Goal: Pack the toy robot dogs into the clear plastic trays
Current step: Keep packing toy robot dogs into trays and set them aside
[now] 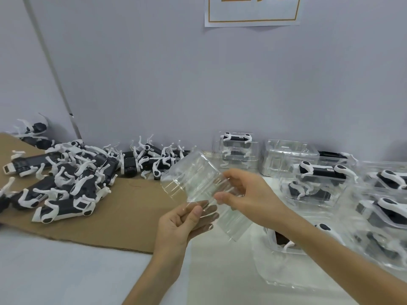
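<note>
Tray (193, 179), clear, empty, pinched aloft between left hand (182, 223) and right hand (248, 194) (no dog inside). Toy robot dogs (72, 179) heaped on cardboard (123, 212), leftward. Risk, I'd say: thin plastic buckling, or slipping from so light a pinch.

The sign (253, 12) on the wall (154, 84) is cut by the top edge; you cannot read its characters. Your right forearm (319, 236) covers most of one packed tray (270, 238) on the worktop (66, 278), and only bits of its dog (289, 245) show. The outermost trays (394, 260) at the right run out of frame. Behind the clear tray (193, 179) you hold, the fingertips (211, 213) of your left hand (176, 225) are a blur.
</note>
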